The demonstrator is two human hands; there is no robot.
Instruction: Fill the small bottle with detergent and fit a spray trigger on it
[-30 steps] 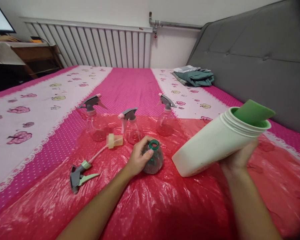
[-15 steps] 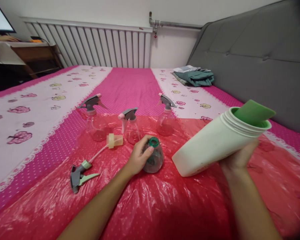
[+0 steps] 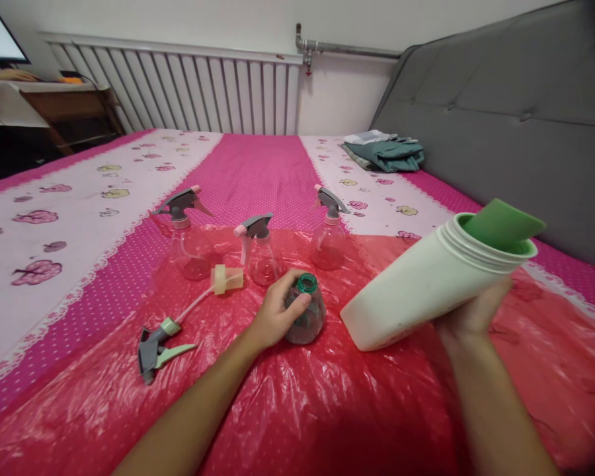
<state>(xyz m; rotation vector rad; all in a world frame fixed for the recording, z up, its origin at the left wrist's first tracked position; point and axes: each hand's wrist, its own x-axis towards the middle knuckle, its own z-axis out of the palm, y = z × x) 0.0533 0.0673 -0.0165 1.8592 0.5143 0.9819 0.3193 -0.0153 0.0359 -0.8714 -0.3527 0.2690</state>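
Note:
My left hand (image 3: pixel 283 312) is closed around a clear spray bottle (image 3: pixel 311 322) with a green neck, open at the top and standing on red plastic sheeting (image 3: pixel 302 403). My right hand (image 3: pixel 469 314) grips a large white plastic container (image 3: pixel 421 291) from below and behind, tilted with its mouth up to the right. A green scoop-like piece (image 3: pixel 506 223) sticks out of that mouth. At the left lies a grey and green spray head (image 3: pixel 153 350); its tube runs to a yellowish, translucent funnel-shaped piece (image 3: pixel 228 279).
Three clear spray bottles with grey and pink heads, one left (image 3: pixel 193 254), one middle (image 3: pixel 265 264), one right (image 3: pixel 328 244), stand beyond my left hand. Folded clothes (image 3: pixel 389 153) lie by the grey headboard (image 3: pixel 506 106). Another person's hand (image 3: pixel 12 75) rests on a desk at far left.
The bottle in my left hand has tipped or shifted very slightly to the right. My right hand and the white container have barely moved.

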